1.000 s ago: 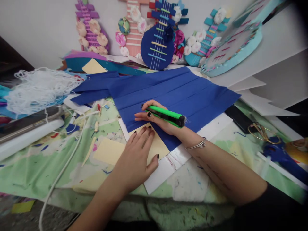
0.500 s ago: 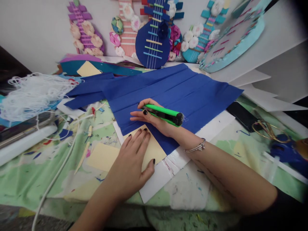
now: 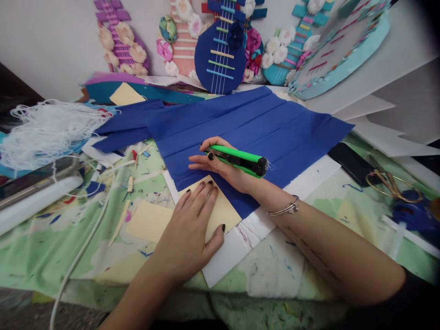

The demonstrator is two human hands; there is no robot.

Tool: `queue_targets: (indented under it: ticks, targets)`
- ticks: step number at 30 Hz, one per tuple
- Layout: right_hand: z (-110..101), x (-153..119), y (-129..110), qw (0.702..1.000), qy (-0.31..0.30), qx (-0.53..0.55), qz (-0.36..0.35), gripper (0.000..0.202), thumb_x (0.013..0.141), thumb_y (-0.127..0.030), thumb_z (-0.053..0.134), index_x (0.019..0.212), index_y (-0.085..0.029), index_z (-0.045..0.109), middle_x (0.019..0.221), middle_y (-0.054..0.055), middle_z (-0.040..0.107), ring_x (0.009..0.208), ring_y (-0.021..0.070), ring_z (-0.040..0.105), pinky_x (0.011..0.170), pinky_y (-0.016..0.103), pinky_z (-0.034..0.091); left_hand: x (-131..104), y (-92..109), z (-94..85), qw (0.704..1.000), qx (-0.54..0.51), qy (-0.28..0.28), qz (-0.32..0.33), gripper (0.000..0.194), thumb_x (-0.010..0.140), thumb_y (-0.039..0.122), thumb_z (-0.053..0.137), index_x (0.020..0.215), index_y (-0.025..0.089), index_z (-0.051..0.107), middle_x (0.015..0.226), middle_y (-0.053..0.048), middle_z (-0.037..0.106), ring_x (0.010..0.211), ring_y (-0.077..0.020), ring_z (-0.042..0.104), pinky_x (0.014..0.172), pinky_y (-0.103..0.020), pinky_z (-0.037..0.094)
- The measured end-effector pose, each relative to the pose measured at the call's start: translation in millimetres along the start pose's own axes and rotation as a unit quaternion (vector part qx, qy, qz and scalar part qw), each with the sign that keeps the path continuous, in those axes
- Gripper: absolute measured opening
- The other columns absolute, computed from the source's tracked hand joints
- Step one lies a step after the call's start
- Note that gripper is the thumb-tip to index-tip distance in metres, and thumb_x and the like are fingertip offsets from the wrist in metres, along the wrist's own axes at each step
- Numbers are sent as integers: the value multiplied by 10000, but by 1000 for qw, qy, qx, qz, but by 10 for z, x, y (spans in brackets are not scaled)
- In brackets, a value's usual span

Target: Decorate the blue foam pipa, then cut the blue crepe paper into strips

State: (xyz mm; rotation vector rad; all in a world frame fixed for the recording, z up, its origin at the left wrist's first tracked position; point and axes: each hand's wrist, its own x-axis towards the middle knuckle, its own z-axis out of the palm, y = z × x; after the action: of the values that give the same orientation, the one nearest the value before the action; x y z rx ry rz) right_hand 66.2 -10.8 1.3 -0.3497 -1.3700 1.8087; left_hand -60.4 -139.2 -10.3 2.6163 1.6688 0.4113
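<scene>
1. Right hand [image 3: 228, 168]: grip closed round a green utility knife [image 3: 245, 158], thumb along its side; blunt end points toward the wrist, blade end hidden by the fingers
2. Left hand [image 3: 187, 236]: spread flat, palm down, fingers slightly parted, on a cream card [image 3: 225, 211]; grip holds nothing
3. Cream card overlaps the near left corner of a creased blue sheet [image 3: 254, 123]; white board [image 3: 228, 254] shows beneath both
4. Second cream piece [image 3: 147, 221] on the worktop cloth [image 3: 30, 256], just left of the left hand
5. Far left: tangled white cord [image 3: 55, 130]
6. Right: gold-handled scissors [image 3: 395, 184], well apart from the knife
7. Back: dark blue model guitar [image 3: 215, 59], upright, with pale strings and coloured crossbars
</scene>
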Motion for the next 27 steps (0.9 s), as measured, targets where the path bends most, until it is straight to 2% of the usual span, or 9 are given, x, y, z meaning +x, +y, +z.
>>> queue_targets:
  ticks: [12, 17, 27]
  targets:
    - [0, -4, 2, 1000, -6, 5, -5, 351, 757, -396, 725, 935, -237, 466, 890, 14, 653, 936, 192, 672, 988, 422, 488, 6, 6, -26, 1000, -6, -16, -6, 627, 876, 359, 391, 1434, 86, 303, 1493, -158, 337, 1395, -290, 273, 1123, -494, 264]
    - [-4, -6, 5, 1000, -3, 4, -10, 333, 764, -375, 724, 943, -235, 481, 904, 20, 659, 932, 196, 675, 976, 417, 496, 4, 16, -35, 1000, -5, -24, -9, 635, 876, 356, 400, 1432, 61, 311, 1494, -169, 329, 1397, -300, 267, 1122, -499, 269]
    - [-22, -3, 17, 1000, 2, -18, 9, 378, 753, -435, 720, 972, -248, 476, 922, 14, 666, 942, 187, 674, 979, 400, 488, 12, 15, -25, 1000, -4, -20, -5, 637, 875, 366, 410, 1424, 54, 331, 1498, -167, 324, 1399, -299, 262, 1127, -499, 263]
